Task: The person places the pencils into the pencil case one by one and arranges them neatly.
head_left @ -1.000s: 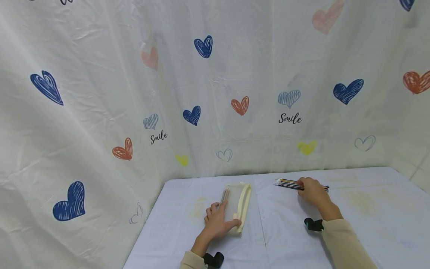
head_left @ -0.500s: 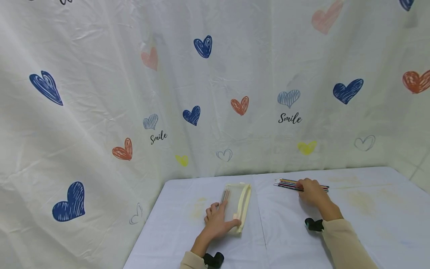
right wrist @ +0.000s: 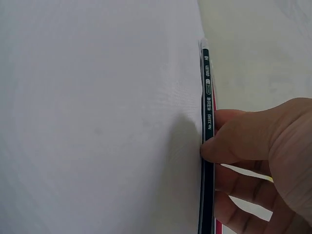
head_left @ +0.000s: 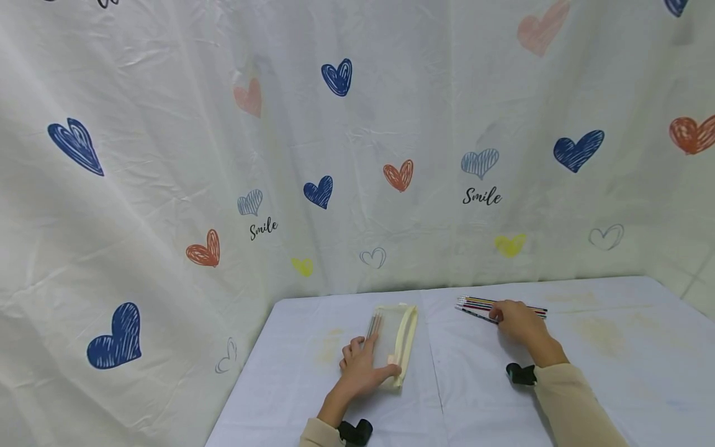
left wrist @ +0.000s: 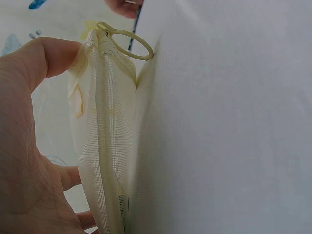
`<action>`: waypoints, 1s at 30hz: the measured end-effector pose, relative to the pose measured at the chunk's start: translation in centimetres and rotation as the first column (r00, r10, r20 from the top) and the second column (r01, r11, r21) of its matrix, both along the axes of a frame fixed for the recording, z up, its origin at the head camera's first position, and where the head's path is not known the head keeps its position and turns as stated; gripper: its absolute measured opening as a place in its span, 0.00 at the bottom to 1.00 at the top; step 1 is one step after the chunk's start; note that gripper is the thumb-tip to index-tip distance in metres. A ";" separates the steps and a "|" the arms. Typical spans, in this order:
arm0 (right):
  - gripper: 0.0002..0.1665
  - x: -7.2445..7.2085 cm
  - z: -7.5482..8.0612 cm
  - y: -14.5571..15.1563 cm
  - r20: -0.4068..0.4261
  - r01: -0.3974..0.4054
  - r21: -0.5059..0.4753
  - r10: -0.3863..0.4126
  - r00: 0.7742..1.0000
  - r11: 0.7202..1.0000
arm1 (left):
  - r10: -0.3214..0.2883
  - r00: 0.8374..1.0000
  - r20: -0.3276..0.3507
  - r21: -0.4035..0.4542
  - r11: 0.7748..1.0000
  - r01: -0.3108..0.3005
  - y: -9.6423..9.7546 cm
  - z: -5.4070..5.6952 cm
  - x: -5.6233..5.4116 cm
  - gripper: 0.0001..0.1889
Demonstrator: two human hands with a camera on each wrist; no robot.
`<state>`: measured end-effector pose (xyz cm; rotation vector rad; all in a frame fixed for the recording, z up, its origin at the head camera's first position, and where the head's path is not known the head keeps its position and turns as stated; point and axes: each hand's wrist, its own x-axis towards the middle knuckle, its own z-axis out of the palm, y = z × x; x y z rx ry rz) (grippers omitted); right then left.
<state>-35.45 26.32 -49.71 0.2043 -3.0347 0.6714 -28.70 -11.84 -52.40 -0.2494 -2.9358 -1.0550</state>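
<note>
Fingers (right wrist: pixel 239 183) and thumb of the right hand (head_left: pixel 518 319) pinch a dark pencil (right wrist: pixel 208 97), right of the mesh pouch (head_left: pixel 394 329).
It should handle light and stiff, its smooth sides apt to slip, so I favour a hold near its middle; just beside it lie more pencils (head_left: pixel 475 302), also right of the pouch. On the pouch itself, soft and limp by my guess, the left hand (head_left: pixel 360 372) rests, fingers spread apart.

I see fine woven mesh on the cream zip pouch (left wrist: pixel 114 136), smooth paint on the slim dark pencil (right wrist: pixel 208 112), matt cloth across the white surface (head_left: pixel 475 385), and a creased, faintly glossy heart-printed white curtain (head_left: pixel 424 112).
</note>
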 end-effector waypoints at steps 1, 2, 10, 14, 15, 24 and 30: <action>0.14 0.0 0.1 0.0 0.008 0.005 0.003 -0.005 1.000 1.000 | 0.002 1.000 0.001 0.003 1.000 -0.002 0.0 -0.1 0.0 0.52; 0.13 0.1 0.2 -0.1 0.015 0.008 0.006 -0.008 1.000 1.000 | 0.003 1.000 -0.004 0.006 1.000 -0.003 0.0 -0.1 0.0 0.52; 0.10 -0.1 0.2 -0.2 0.036 0.026 0.028 -0.027 0.999 0.999 | 0.003 1.000 -0.019 0.008 1.000 -0.003 0.1 -0.3 -0.1 0.52; 0.10 0.0 0.2 -0.2 0.031 0.025 0.027 -0.026 0.999 0.999 | 0.002 1.000 -0.006 -0.009 1.000 -0.002 0.1 -0.1 0.0 0.53; 0.10 0.0 0.3 -0.2 0.030 0.026 0.027 -0.026 0.999 0.999 | 0.002 1.000 -0.005 -0.008 1.000 -0.002 0.1 -0.1 0.0 0.53; 0.12 0.2 0.8 -0.4 0.020 0.038 0.026 -0.039 0.999 0.999 | -0.002 1.000 0.007 -0.001 1.000 0.002 0.1 0.2 0.1 0.52; 0.14 0.1 1.3 -0.3 -0.013 0.044 0.001 -0.044 0.999 0.999 | -0.001 1.000 0.009 -0.003 1.000 0.001 0.1 0.0 0.0 0.53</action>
